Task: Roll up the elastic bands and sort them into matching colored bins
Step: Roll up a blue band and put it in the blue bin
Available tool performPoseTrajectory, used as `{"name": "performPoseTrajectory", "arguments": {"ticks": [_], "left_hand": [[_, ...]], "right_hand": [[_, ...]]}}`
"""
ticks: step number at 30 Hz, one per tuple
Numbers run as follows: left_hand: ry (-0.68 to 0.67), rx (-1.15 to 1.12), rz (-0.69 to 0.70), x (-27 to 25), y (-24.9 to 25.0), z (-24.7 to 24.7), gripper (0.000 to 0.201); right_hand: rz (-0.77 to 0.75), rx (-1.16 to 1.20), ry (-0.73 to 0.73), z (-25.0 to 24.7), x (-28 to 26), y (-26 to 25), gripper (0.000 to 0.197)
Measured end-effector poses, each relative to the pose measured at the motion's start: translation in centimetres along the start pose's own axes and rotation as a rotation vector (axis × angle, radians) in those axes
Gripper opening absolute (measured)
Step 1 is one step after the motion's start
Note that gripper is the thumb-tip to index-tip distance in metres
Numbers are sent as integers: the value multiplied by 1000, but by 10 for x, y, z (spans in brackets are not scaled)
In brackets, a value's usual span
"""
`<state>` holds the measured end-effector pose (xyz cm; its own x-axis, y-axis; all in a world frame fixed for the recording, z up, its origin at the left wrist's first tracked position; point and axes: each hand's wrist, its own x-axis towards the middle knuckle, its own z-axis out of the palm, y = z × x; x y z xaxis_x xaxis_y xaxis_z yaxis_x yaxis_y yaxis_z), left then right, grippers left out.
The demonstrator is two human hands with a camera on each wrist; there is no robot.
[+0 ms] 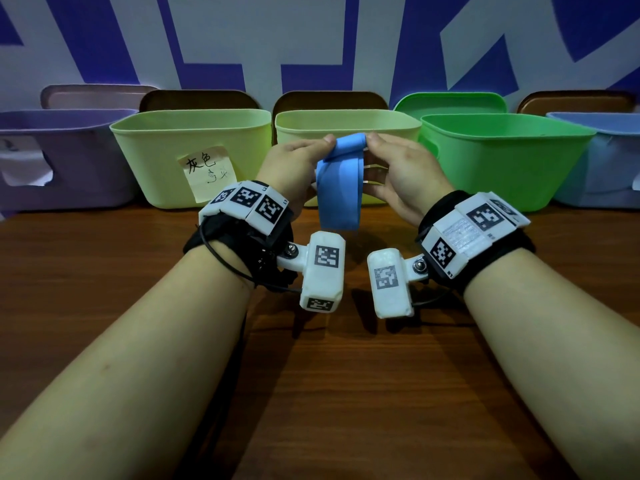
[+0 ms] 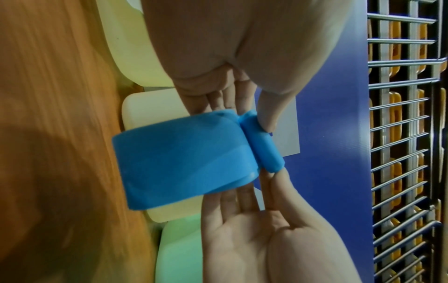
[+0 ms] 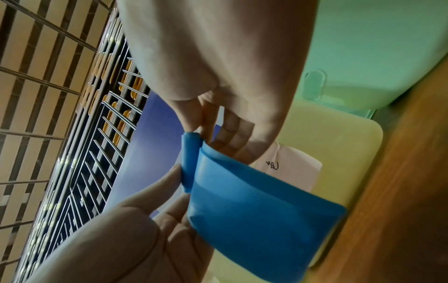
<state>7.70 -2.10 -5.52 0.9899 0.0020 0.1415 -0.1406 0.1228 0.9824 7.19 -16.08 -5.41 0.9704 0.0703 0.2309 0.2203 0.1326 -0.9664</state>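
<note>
Both hands pinched the blue band (image 1: 341, 181): left hand (image 1: 294, 168) and right hand (image 1: 403, 168) each held one end of its rolled top, whose long axis ran hand to hand; the unrolled loop hung below, above the surface (image 1: 311, 375). Farther right of the right hand stood the blue bin (image 1: 613, 174).

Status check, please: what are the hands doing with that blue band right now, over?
Both hands, left and right, pinch the blue band at its rolled top. Roll just started; most hangs loose above the table. Nothing in the way.
</note>
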Motion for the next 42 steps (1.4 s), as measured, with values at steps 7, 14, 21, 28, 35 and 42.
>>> {"name": "performPoseTrajectory", "arguments": {"ticks": [7, 14, 21, 28, 35, 42], "left_hand": [[-16, 3, -2, -1, -2, 5, 29], [75, 124, 28, 0, -3, 2, 28], [67, 160, 16, 3, -4, 2, 38], [32, 211, -2, 3, -6, 4, 36], [6, 16, -88, 6, -9, 2, 34], [1, -11, -103, 8, -8, 0, 32]], "right_hand": [[7, 8, 12, 0, 0, 1, 26], [-78, -85, 20, 2, -1, -1, 20], [-79, -104, 69, 2, 0, 1, 14], [-94, -104, 58, 1, -2, 1, 6], [-56, -76, -36, 2, -4, -1, 5], [-25, -5, -82, 2, -5, -2, 9]]}}
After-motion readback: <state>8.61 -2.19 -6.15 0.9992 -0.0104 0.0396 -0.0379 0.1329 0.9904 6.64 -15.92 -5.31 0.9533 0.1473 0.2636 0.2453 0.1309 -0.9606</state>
